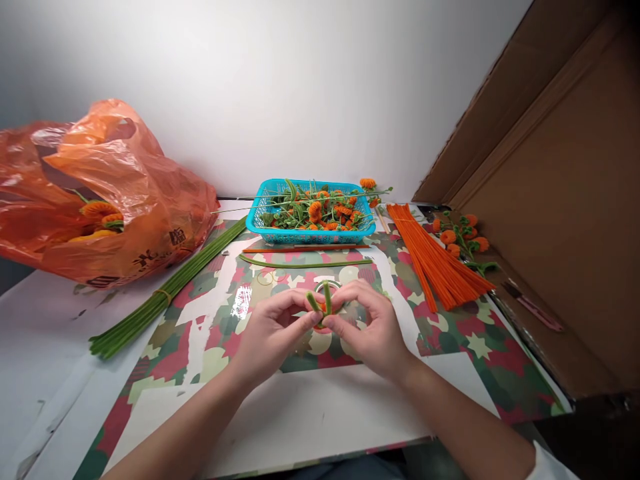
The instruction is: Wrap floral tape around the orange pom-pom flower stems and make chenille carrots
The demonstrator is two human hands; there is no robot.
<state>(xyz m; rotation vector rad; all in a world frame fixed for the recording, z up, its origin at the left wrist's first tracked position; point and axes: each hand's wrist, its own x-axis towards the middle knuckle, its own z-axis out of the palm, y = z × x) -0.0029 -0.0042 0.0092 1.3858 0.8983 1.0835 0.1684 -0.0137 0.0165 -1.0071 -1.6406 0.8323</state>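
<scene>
Both hands meet over the middle of the table, pinching a short green pipe cleaner (327, 299) whose two ends stick up in a V. My left hand (277, 327) grips it from the left between thumb and forefinger. From the other side, my right hand (373, 323) does the same. A bit of orange shows between the fingertips, mostly hidden. Just behind the hands lies a roll of tape (329, 287), partly covered by them. Beyond it, a long green pipe cleaner (305, 265) and an orange one (320, 249) lie crosswise.
A blue basket (311, 236) holds orange flowers with green stems. To its left are an orange plastic bag (150, 200) and a tied bundle of green pipe cleaners (165, 293). Orange pipe cleaners (437, 260), more flowers (463, 233) and a brush (535, 307) lie right, beside a cardboard wall (560, 200).
</scene>
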